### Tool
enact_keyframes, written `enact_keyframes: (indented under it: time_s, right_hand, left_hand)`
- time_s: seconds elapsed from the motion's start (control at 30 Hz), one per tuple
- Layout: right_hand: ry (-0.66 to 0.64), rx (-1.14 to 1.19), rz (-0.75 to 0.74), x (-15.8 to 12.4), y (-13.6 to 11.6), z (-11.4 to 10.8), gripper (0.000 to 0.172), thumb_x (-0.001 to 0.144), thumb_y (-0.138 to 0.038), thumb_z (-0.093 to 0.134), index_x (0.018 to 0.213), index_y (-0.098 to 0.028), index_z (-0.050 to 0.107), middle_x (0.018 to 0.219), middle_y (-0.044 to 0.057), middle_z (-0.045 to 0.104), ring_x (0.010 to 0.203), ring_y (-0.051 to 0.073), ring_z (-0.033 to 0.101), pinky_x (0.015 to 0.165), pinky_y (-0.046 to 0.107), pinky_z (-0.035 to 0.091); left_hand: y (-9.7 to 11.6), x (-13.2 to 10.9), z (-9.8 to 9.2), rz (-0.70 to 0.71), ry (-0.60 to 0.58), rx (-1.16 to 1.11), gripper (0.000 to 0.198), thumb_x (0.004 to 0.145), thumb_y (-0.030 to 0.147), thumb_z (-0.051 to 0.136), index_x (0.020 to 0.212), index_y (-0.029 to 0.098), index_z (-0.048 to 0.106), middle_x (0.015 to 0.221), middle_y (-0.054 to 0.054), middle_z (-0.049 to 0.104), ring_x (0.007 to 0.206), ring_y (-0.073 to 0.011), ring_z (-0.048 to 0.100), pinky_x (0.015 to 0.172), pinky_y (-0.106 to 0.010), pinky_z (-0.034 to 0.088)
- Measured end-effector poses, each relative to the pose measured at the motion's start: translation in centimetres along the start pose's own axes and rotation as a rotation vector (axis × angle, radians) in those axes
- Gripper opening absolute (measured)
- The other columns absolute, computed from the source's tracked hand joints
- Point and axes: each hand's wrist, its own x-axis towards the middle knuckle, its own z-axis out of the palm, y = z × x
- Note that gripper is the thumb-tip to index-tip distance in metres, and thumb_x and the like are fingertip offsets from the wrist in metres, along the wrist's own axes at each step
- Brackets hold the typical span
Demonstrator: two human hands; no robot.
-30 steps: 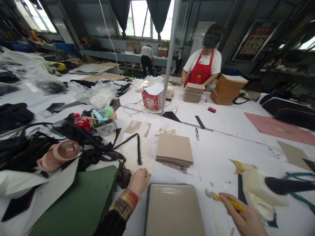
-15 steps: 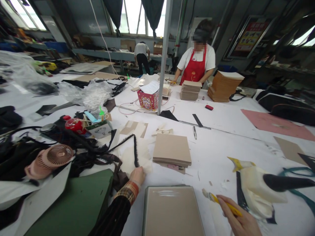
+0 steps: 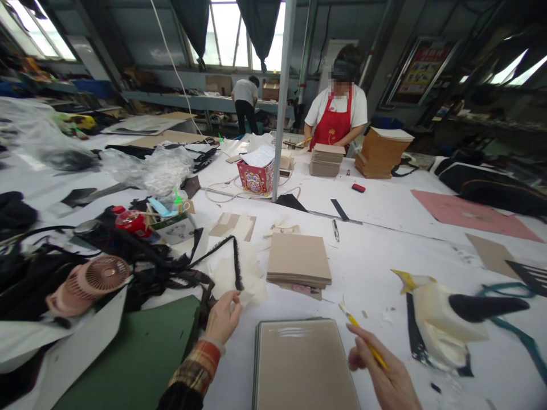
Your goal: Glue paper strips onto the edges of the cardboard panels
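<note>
My left hand (image 3: 224, 316) is closed in a pinch at the lower end of a black fringed strip (image 3: 236, 262) and the edge of a thin cream sheet (image 3: 252, 285). What its fingertips hold, if anything, I cannot make out. In my right hand (image 3: 382, 361) is a paintbrush with a yellow handle (image 3: 367, 339), its pale bristles pointing up and left. Between the hands lies a stack of boards (image 3: 301, 364), tan on top with dark green edges; its top has glossy streaks near the far edge. Beyond it sits a smaller stack of tan boards (image 3: 299, 256).
On the left are dark green sheets (image 3: 128, 347), a pink fan (image 3: 89, 282) and tangled black material. A cream container with a black handle (image 3: 487, 307) stands at right. A metal pole (image 3: 282, 102) rises mid-table. A co-worker in a red apron (image 3: 335, 119) stands opposite.
My left hand has drawn slightly back to the left, its fingers now more curled. The brush and my right hand have shifted left and up, closer to the board stack.
</note>
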Motion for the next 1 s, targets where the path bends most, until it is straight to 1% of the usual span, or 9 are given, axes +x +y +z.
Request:
enact_keyframes:
  time_s: [0.13,0.2,0.33,0.43,0.5,0.6,0.7,0.83,1.0]
  right_hand:
    - [-0.113,-0.001,-0.152,0.5,-5.0,5.9,0.028,0.091,-0.042,0.044,0.105,-0.024,0.06,0.097,0.004,0.067,0.094,0.019,0.062,0.086,0.03,0.047]
    - [-0.155,-0.006,-0.248,0.8,-7.4,8.6,0.02,0.086,-0.035,0.054,0.102,-0.024,0.057,0.108,0.004,0.064,0.104,0.02,0.058,0.091,0.03,0.044]
    - [-0.215,-0.04,-0.364,0.4,-9.9,11.5,0.015,0.076,-0.017,0.064,0.086,-0.022,0.053,0.085,-0.001,0.062,0.084,0.015,0.058,0.076,0.024,0.043]
    - [-0.266,-0.034,-0.409,-1.0,-9.7,10.9,0.012,0.081,-0.011,0.053,0.078,-0.022,0.051,0.072,-0.004,0.056,0.07,0.011,0.054,0.066,0.02,0.04]
    - [-0.277,-0.013,-0.418,-2.3,-9.1,9.5,0.011,0.082,-0.011,0.052,0.078,-0.022,0.051,0.074,-0.004,0.057,0.071,0.011,0.055,0.067,0.019,0.039]
    - [-0.229,0.008,-0.346,-3.8,-7.3,6.9,0.008,0.083,-0.017,0.055,0.079,-0.022,0.051,0.074,-0.004,0.058,0.069,0.011,0.055,0.066,0.019,0.04]
    - [-0.073,0.008,-0.181,-3.8,-4.8,4.5,0.007,0.084,-0.024,0.055,0.079,-0.022,0.05,0.072,-0.004,0.055,0.068,0.012,0.054,0.063,0.019,0.04]
    - [0.099,-0.026,-0.041,-1.8,-0.8,2.7,0.013,0.082,-0.029,0.055,0.076,-0.022,0.046,0.069,-0.004,0.049,0.068,0.013,0.051,0.063,0.021,0.039]
    - [0.16,-0.082,-0.002,1.3,3.0,3.3,0.008,0.08,-0.027,0.052,0.077,-0.022,0.045,0.066,-0.006,0.048,0.063,0.013,0.05,0.061,0.022,0.038]
  left_hand:
    - [2.8,-3.0,-3.0,0.132,0.087,-0.011,0.017,0.085,0.022,0.041,0.097,0.018,0.052,0.104,-0.007,0.063,0.103,-0.0175,0.057,0.102,-0.038,0.037]
    - [4.5,-4.6,-3.8,0.248,0.129,0.001,0.019,0.084,0.019,0.044,0.101,0.019,0.052,0.101,-0.006,0.064,0.104,-0.0177,0.057,0.108,-0.041,0.032]
    - [7.3,-7.5,-4.3,0.382,0.128,-0.039,0.022,0.081,0.015,0.049,0.102,0.021,0.051,0.108,-0.006,0.063,0.112,-0.0187,0.055,0.111,-0.043,0.026]
    - [9.1,-8.4,-4.6,0.341,-0.053,-0.271,0.016,0.083,0.021,0.051,0.099,0.023,0.05,0.118,-0.006,0.059,0.125,-0.0207,0.045,0.115,-0.045,0.016]
    - [10.3,-8.2,-4.6,0.27,-0.249,-0.548,0.024,0.083,0.031,0.052,0.105,0.023,0.047,0.12,-0.006,0.057,0.125,-0.022,0.042,0.113,-0.044,0.021]
    - [11.7,-7.4,-4.1,0.171,-0.534,-0.822,0.038,0.078,0.043,0.059,0.11,0.022,0.05,0.103,-0.004,0.059,0.106,-0.0214,0.053,0.096,-0.035,0.04]
    - [11.7,-6.7,-2.8,0.056,-0.717,-0.781,0.032,0.075,0.046,0.063,0.086,0.017,0.059,0.077,0.0,0.056,0.077,-0.0145,0.052,0.071,-0.025,0.041]
    - [9.5,-6.5,-0.5,-0.11,-0.785,-0.711,0.038,0.075,0.053,0.059,0.069,0.015,0.054,0.062,0.004,0.046,0.06,-0.0092,0.042,0.054,-0.022,0.033]
    - [7.1,-6.0,1.9,-0.328,-0.643,-0.647,0.048,0.071,0.067,0.051,0.065,0.02,0.046,0.047,0.009,0.038,0.04,-0.008,0.034,0.041,-0.022,0.027]
